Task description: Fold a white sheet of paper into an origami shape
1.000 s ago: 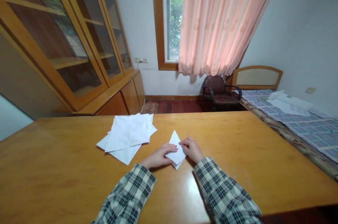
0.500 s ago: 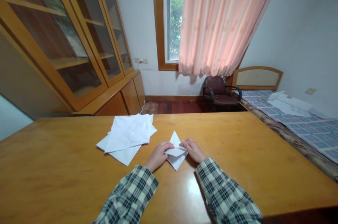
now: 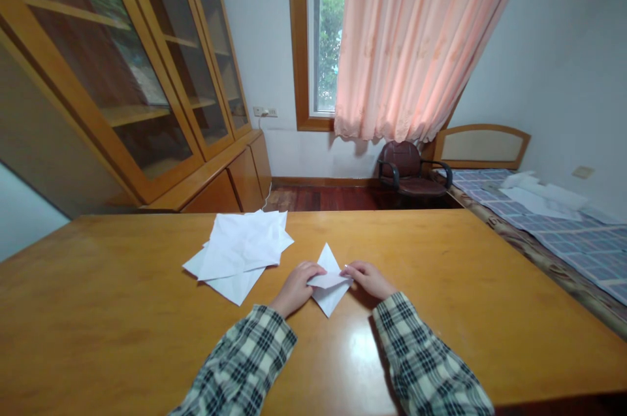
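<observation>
A folded white paper (image 3: 329, 292), diamond-shaped with points near and far, lies on the wooden table (image 3: 465, 285) in front of me. My left hand (image 3: 296, 287) pinches its left corner. Opposite, my right hand (image 3: 368, 277) pinches the right corner. Between the two hands a flap of the paper is lifted across the middle. Both sleeves are plaid.
A loose pile of white paper sheets (image 3: 239, 251) lies on the table left of my hands. Behind the table stand a glass-door wooden cabinet (image 3: 147, 96) at left, a dark armchair (image 3: 410, 171) under the pink curtain (image 3: 416, 44), and a bed (image 3: 563, 226) at right.
My left hand went from lying flat on the paper to pinching its left corner. A flap has been raised between the hands. The view has shifted slightly.
</observation>
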{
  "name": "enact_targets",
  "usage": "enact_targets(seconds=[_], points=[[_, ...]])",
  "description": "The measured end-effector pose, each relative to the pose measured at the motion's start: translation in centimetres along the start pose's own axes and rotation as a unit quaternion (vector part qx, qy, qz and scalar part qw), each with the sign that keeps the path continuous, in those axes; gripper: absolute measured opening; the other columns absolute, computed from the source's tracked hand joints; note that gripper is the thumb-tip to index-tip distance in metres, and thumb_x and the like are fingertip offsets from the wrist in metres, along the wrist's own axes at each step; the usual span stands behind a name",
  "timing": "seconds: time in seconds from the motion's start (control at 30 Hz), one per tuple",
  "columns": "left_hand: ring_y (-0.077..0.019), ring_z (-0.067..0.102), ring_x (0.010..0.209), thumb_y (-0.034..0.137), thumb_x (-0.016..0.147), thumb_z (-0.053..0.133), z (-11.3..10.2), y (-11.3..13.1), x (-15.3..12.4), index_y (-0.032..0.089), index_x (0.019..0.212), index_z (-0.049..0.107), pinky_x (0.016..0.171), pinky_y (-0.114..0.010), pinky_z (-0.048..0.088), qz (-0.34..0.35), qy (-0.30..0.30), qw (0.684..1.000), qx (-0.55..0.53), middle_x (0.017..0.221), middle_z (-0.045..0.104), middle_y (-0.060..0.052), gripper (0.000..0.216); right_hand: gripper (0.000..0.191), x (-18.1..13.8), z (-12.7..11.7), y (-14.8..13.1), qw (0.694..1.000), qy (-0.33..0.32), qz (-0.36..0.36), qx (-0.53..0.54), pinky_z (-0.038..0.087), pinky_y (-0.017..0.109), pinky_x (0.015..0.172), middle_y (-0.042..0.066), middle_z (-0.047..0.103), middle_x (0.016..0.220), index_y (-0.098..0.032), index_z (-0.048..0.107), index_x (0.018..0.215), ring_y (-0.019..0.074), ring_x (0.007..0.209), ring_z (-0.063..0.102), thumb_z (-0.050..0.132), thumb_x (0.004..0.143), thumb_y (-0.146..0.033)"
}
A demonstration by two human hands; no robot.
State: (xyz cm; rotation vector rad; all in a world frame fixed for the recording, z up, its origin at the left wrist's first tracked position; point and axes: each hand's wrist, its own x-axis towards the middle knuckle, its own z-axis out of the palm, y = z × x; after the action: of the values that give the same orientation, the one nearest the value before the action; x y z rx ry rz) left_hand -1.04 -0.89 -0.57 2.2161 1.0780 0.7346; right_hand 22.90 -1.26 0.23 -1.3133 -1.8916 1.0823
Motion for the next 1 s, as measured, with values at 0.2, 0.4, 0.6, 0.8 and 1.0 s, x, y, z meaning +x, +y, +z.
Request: enact_targets(seconds=[0.2, 0.4, 0.6, 0.8, 1.0], points=[[-0.0278, 0.038, 0.123, 0.041, 0.063, 0.076, -1.6, 1.1, -0.4, 0.026, 0.116, 0.061, 0.105, -0.043, 0.03, 0.009, -0.158, 0.987, 0.01, 0.135, 0.047, -0.007, 0.057, 0.045, -0.4, -1.2, 0.2, 0.994, -0.079, 0.001, 0.075, 0.044, 0.032, 0.083, 0.009, 0.07, 0.089, -0.014, 0.073, 0.086, 0.0198, 0.086, 0.061, 0.053, 0.079, -0.054], [-0.027, 0.034, 0.129, 0.048, 0.077, 0.062, -2.0, 1.3, -0.6, 0.027, 0.12, 0.058, 0.108, -0.045, 0.026, 0.017, -0.19, 0.982, 0.019, 0.14, 0.042, -0.008, 0.048, 0.04, -0.4, -1.2, 1.0, 0.989, -0.099, 0.015, 0.104, 0.046, 0.031, 0.078, 0.009, 0.068, 0.089, -0.013, 0.072, 0.093, 0.0175, 0.081, 0.06, 0.063, 0.074, -0.047], [-0.0248, 0.024, 0.138, 0.042, 0.084, 0.055, -0.3, 0.6, -0.9, 0.03, 0.131, 0.047, 0.113, -0.046, 0.019, 0.03, -0.156, 0.983, 0.089, 0.149, 0.031, -0.005, 0.049, 0.042, 0.0, -0.2, 1.4, 0.988, -0.061, 0.037, 0.138, 0.045, 0.027, 0.065, 0.008, 0.066, 0.084, -0.012, 0.069, 0.092, 0.0151, 0.072, 0.058, 0.067, 0.07, -0.048], [-0.0239, 0.02, 0.14, 0.042, 0.087, 0.05, 1.4, 0.5, -0.4, 0.028, 0.137, 0.039, 0.114, -0.047, 0.019, 0.015, -0.099, 0.984, 0.148, 0.15, 0.029, -0.006, 0.053, 0.04, 0.3, 0.7, 1.1, 0.994, 0.02, 0.002, 0.107, 0.046, 0.03, 0.07, 0.005, 0.064, 0.081, -0.014, 0.061, 0.106, 0.0145, 0.072, 0.058, 0.058, 0.079, -0.043], [-0.0225, 0.022, 0.139, 0.041, 0.086, 0.051, 1.8, 0.4, 0.0, 0.025, 0.138, 0.037, 0.114, -0.045, 0.019, 0.01, -0.072, 0.984, 0.163, 0.149, 0.031, -0.006, 0.056, 0.035, 0.8, 2.0, 1.4, 0.996, 0.09, -0.017, 0.022, 0.045, 0.028, 0.07, 0.002, 0.062, 0.08, -0.016, 0.056, 0.112, 0.0136, 0.07, 0.056, 0.054, 0.08, -0.03]])
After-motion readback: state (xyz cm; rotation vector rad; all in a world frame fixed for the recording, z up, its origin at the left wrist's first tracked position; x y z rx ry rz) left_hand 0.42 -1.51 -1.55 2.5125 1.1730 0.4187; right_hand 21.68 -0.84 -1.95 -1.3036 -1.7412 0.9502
